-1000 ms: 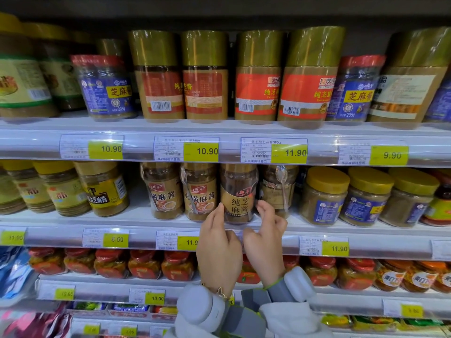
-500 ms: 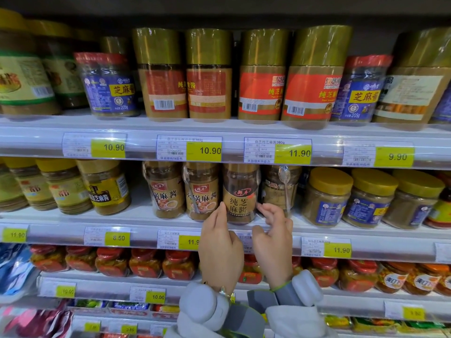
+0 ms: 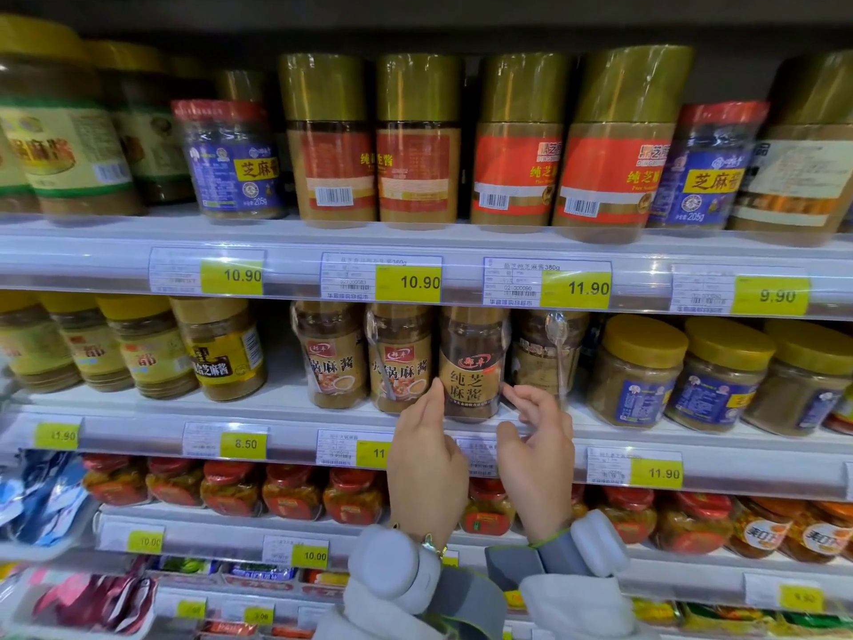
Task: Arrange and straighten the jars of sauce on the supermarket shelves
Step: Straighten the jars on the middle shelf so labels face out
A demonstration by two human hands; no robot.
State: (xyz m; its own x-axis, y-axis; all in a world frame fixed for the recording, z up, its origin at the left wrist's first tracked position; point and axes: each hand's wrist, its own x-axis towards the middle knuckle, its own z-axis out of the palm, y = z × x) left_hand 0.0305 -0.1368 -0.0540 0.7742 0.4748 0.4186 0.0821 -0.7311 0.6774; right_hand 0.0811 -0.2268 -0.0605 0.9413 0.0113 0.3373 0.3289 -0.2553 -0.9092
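Shelving, supermarket, head view, stocked on several tiers with jars of sauce.

Middle shelf (image 3: 286,408), centre of frame: sesame paste jar (image 3: 471,362), brown and gold label facing front, upright at the shelf's front edge. Just left of it, two hotpot sauce jars (image 3: 399,358) side by side with matching labels. Just right, a jar with a plastic spoon (image 3: 556,344) strapped to its front, set further back.

Left hand (image 3: 427,455): lower centre, fingers straight and relaxed, fingertips touching the lower left side of the sesame paste jar; not wrapped round it.

Right hand (image 3: 537,448): beside the left, fingers loosely curled, fingertips close to the jar's lower right side; contact cannot be told, nothing grasped. Both wrists carry grey bands.

Middle shelf, right: yellow-lidded jars (image 3: 720,376) with blue labels in a row. Middle shelf, left: further yellow-lidded jars with yellow labels (image 3: 138,348).

Upper shelf, top of frame: tall gold-capped jars (image 3: 517,140) with red labels, several turned barcode outward; red-lidded blue-label jars (image 3: 233,159) at left and right.

Lower shelf: red-lidded chilli jars (image 3: 231,491) in a row.

Shelf edges: yellow price tags (image 3: 408,282), reading 10.90, 11.90, 9.90, 8.50.
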